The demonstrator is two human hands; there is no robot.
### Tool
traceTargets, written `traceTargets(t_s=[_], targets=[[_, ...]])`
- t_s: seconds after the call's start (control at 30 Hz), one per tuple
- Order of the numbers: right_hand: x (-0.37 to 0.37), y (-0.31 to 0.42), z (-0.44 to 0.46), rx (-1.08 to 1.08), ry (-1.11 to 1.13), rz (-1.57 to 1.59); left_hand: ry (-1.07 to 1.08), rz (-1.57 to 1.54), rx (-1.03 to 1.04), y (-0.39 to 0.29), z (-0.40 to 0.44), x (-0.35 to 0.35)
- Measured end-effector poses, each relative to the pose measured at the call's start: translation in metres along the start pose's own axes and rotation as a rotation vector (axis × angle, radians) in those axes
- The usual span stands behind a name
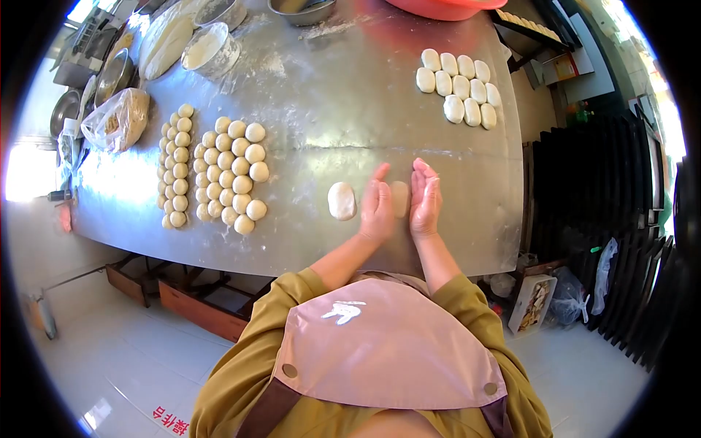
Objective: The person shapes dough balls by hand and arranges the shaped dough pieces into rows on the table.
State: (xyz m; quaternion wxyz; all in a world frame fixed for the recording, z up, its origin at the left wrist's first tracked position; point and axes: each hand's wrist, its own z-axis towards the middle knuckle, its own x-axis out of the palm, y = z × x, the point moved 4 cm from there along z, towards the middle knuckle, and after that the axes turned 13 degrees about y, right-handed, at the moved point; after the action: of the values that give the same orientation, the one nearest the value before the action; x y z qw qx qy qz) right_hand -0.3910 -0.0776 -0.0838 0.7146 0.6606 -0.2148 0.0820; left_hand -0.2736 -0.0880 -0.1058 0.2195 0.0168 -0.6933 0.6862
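Observation:
My left hand (377,208) stands on edge over the steel table with its fingers stretched forward. Facing it is my right hand (425,201), also upright, fingers extended and slightly cupped. In the gap between my palms lies a pale oval dough piece (400,198), partly covered by my left hand; whether either palm presses on it, I cannot tell. Just left of my left hand rests a white oval dough piece (342,201). Further left are rows of round dough balls (232,171). Several finished-looking oval dough pieces (461,87) sit grouped at the far right.
The steel table (307,241) has flour dusted on it. A floury container (210,52), a plastic bag of filling (117,120) and a large dough mass (166,44) occupy the back left. A red basin (447,9) stands at the far edge. Dark racks (584,179) rise on the right.

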Motion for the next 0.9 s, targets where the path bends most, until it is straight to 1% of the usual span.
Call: traceTargets(t_s=[0.1, 0.13, 0.23, 0.33, 0.37, 0.43, 0.53, 0.63, 0.73, 0.8, 0.83, 0.87, 0.9], targets=[[-0.028, 0.009, -0.008, 0.007, -0.033, -0.027, 0.164, 0.641, -0.025, -0.050, 0.012, 0.000], [-0.035, 0.014, -0.009, 0.029, -0.045, -0.049, 0.266, 0.827, -0.090, -0.055, 0.017, 0.002], [-0.043, 0.022, -0.009, 0.061, -0.070, -0.063, 0.647, 1.169, -0.137, -0.048, 0.019, 0.011], [-0.041, 0.027, -0.010, 0.087, -0.064, -0.137, 0.687, 1.160, -0.209, -0.060, 0.020, 0.021], [-0.039, 0.025, -0.011, 0.087, -0.059, -0.164, 0.747, 1.191, -0.314, -0.063, 0.026, 0.024], [-0.040, 0.022, -0.008, 0.090, -0.049, -0.174, 0.863, 1.259, -0.528, -0.090, 0.046, 0.040], [-0.045, 0.019, -0.012, 0.151, -0.009, -0.189, 0.893, 1.250, -0.531, -0.060, 0.057, 0.021], [-0.046, 0.017, -0.019, 0.236, 0.090, -0.252, 0.878, 1.135, -0.285, -0.058, 0.048, 0.012], [-0.036, 0.020, -0.024, 0.282, 0.198, -0.231, 0.874, 0.977, -0.441, -0.074, 0.045, 0.013], [-0.022, 0.037, -0.022, 0.342, 0.249, -0.187, 0.730, 0.828, -0.627, -0.089, 0.058, 0.018], [-0.019, 0.042, -0.019, 0.336, 0.245, -0.173, 0.652, 0.749, -0.720, -0.091, 0.065, 0.017], [-0.016, 0.045, -0.012, 0.331, 0.244, -0.159, 0.687, 0.715, -0.647, -0.085, 0.077, 0.015], [-0.015, 0.045, -0.004, 0.326, 0.244, -0.146, 0.682, 0.661, -0.660, -0.083, 0.089, 0.015]])
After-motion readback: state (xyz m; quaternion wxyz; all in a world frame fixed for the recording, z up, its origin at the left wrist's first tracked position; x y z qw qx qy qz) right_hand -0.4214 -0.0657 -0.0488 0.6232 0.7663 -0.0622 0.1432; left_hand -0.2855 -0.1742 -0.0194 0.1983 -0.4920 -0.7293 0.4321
